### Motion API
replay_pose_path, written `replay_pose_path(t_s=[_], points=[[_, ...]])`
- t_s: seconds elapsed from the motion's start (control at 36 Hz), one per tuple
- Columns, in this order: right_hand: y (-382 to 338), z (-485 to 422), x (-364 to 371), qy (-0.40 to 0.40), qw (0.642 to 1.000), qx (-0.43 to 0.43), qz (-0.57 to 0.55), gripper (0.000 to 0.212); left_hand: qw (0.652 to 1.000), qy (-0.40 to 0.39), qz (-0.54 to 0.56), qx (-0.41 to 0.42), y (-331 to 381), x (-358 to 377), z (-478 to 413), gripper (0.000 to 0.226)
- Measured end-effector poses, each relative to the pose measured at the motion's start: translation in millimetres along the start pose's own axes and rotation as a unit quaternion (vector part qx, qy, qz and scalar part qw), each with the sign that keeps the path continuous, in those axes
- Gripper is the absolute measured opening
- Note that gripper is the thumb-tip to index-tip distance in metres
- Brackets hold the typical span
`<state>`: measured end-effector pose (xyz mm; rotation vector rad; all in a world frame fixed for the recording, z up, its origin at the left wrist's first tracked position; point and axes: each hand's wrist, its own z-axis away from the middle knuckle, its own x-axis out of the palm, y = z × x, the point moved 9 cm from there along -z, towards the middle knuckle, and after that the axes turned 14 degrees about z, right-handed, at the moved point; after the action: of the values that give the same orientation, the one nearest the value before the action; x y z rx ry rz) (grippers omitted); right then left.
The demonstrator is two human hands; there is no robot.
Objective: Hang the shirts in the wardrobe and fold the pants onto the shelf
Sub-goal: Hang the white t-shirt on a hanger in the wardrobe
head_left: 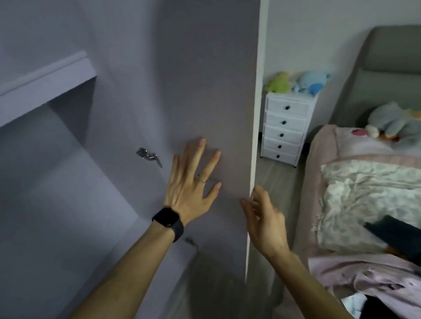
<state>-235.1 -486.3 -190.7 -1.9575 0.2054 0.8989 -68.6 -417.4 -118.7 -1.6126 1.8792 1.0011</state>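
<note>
The open wardrobe door stands edge-on in the middle of the view, its inner grey face towards me. My left hand, with a ring and a dark watch, lies flat with spread fingers on that inner face. My right hand is at the door's white front edge, fingers loosely bent beside it, and holds nothing. White wardrobe shelves show at the left with nothing on them. A pile of clothes, pink and dark pieces, lies on the bed at the lower right.
A metal hinge sits on the door's inner face. A white drawer unit with plush toys on top stands by the wall. The bed with a grey headboard and more toys fills the right side. Grey floor runs between door and bed.
</note>
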Motion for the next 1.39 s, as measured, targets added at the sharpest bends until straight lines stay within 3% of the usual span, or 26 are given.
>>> replay_pose_path(t_s=[0.22, 0.47, 0.64, 0.78, 0.89, 1.06, 1.19, 1.39], points=[[13.5, -40.8, -8.2, 0.004, 1.000, -0.002, -0.018, 0.032, 1.000, 0.003, -0.014, 0.010, -20.1, 40.3, -16.3, 0.096], [31.8, -56.7, -6.3, 0.044, 0.995, 0.056, -0.068, 0.028, 1.000, 0.015, 0.005, 0.014, -24.8, 70.8, -23.5, 0.086], [49.1, -27.8, -13.3, 0.100, 0.988, 0.110, -0.047, 0.021, 0.995, 0.032, 0.095, -0.007, -12.5, 67.7, -13.0, 0.084], [81.9, 52.7, -19.4, 0.127, 0.972, 0.198, 0.002, 0.024, 0.976, -0.067, 0.205, 0.039, 30.6, 98.2, 22.5, 0.079], [109.4, 134.7, -30.1, 0.152, 0.944, 0.288, 0.054, 0.021, 0.925, -0.228, 0.302, 0.020, 83.3, 147.8, 63.4, 0.078], [148.2, 246.2, -52.3, 0.164, 0.894, 0.410, 0.080, 0.021, 0.855, -0.365, 0.366, 0.040, 161.9, 201.3, 99.1, 0.070], [180.5, 306.8, -97.3, 0.201, 0.846, 0.483, 0.102, 0.024, 0.816, -0.411, 0.401, 0.073, 231.0, 238.4, 97.9, 0.067], [248.4, 358.1, -178.5, 0.238, 0.791, 0.549, 0.126, 0.035, 0.817, -0.435, 0.355, 0.131, 335.9, 293.1, 75.5, 0.065]])
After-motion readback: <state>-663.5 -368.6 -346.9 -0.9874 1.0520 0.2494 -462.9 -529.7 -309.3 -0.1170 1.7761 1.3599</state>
